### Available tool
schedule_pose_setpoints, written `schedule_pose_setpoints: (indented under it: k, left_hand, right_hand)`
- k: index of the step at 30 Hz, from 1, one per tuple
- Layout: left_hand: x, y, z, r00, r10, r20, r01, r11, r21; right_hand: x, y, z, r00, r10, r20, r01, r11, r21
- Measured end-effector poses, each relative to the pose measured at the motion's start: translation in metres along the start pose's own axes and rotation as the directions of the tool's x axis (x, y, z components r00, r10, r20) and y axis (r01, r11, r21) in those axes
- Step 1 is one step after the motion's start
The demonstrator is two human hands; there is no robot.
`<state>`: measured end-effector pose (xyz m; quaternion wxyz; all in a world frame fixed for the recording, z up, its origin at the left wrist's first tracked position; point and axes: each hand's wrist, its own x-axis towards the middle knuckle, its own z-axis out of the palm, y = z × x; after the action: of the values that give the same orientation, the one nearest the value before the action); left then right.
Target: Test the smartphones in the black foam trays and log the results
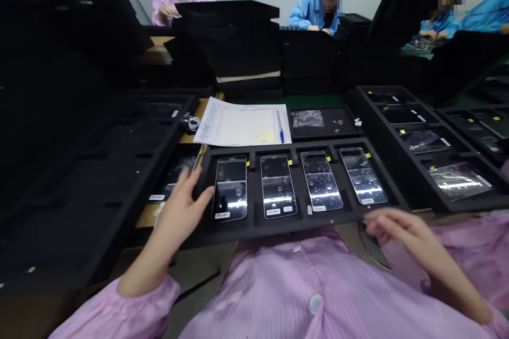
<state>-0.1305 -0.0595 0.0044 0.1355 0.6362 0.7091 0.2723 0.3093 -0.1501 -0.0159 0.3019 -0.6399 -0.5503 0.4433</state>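
Observation:
A black foam tray [254, 229] lies in front of me, with several phone screens in its slots. Each bears a yellow tab and white labels; the leftmost screen [230, 190] is nearest my left hand [185, 201]. That hand is at the tray's left edge, thumb and fingers apart, with a thin stick-like thing [199, 158] showing beside its fingertips. At the tray's front right corner is my right hand [397, 228], its fingers curled together; what they hold, if anything, is hidden. The rightmost screen [363, 176] lies just beyond it.
Behind the tray are paper sheets [242, 122] with a blue pen [280, 127], and a shallow tray [314, 131] with a plastic bag. More screen trays [417, 156] stand at right. Dark trays [107, 185] fill the left. Co-workers [318, 8] sit beyond black stacks [242, 37].

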Motion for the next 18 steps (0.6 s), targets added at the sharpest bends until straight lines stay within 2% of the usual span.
schedule_pose_setpoints:
  k: [1, 2, 3, 5, 7, 9, 11, 13, 16, 18]
  left_hand:
    - [-0.001, 0.004, 0.005, 0.996, 0.084, -0.012, -0.082, 0.993, 0.086]
    - [-0.001, 0.009, 0.009, 0.99, 0.138, 0.008, -0.138, 0.982, 0.125]
    - [0.0, 0.015, 0.014, 0.982, 0.182, 0.061, -0.189, 0.971, 0.145]
    - [0.004, 0.026, 0.025, 0.948, 0.227, 0.221, -0.271, 0.943, 0.193]
    - [0.011, 0.034, 0.036, 0.921, 0.187, 0.342, -0.286, 0.921, 0.266]
    - [0.015, 0.038, 0.045, 0.918, 0.151, 0.367, -0.286, 0.892, 0.349]
    - [0.017, 0.039, 0.049, 0.922, 0.149, 0.358, -0.296, 0.867, 0.401]
    - [0.017, 0.041, 0.049, 0.923, 0.167, 0.346, -0.313, 0.85, 0.425]
    - [0.018, 0.047, 0.046, 0.932, 0.18, 0.314, -0.313, 0.835, 0.453]
    - [0.021, 0.053, 0.046, 0.942, 0.167, 0.292, -0.296, 0.825, 0.481]
  right_hand:
    - [0.01, -0.005, -0.006, 0.988, -0.095, -0.125, 0.081, 0.99, -0.117]
    - [0.023, -0.01, -0.012, 0.951, -0.203, -0.234, 0.142, 0.957, -0.253]
    - [0.04, -0.014, -0.016, 0.914, -0.309, -0.263, 0.183, 0.893, -0.412]
    - [0.077, -0.018, -0.022, 0.865, -0.473, -0.168, 0.255, 0.703, -0.664]
    - [0.113, -0.018, -0.022, 0.87, -0.485, -0.094, 0.212, 0.539, -0.815]
    - [0.14, -0.015, -0.019, 0.892, -0.446, -0.071, 0.15, 0.44, -0.886]
    - [0.155, -0.013, -0.014, 0.901, -0.425, -0.088, 0.108, 0.414, -0.904]
    - [0.159, -0.014, -0.01, 0.9, -0.424, -0.104, 0.107, 0.444, -0.89]
    - [0.15, -0.019, -0.006, 0.903, -0.425, -0.058, 0.167, 0.473, -0.865]
    - [0.136, -0.023, -0.002, 0.913, -0.405, -0.052, 0.13, 0.409, -0.903]
